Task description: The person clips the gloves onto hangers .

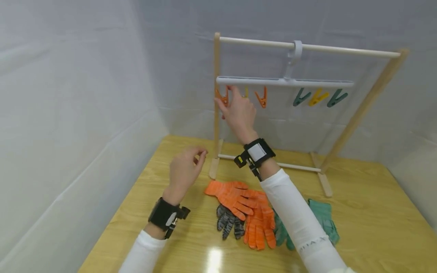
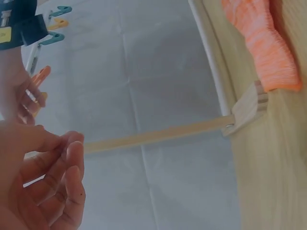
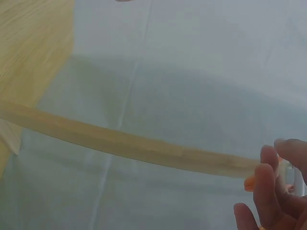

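The bench carries a wooden drying rack, from whose top rod hangs a white clip hanger with six pegs: three to the left, two of them orange with a yellow one half hidden between them, and two green with one yellow to the right. No peg holds a glove; all hang empty, so the hanging work appears not yet begun. On the bench in front of the rack lie the orange gloves, a grey patterned glove beside them and green gloves partly under the right sleeve. The right hand is raised to the hanger, its fingers pinching the leftmost orange peg. The left hand hovers above the bench near the rack's left post, fingers loosely curled, holding nothing, well apart from the gloves below.
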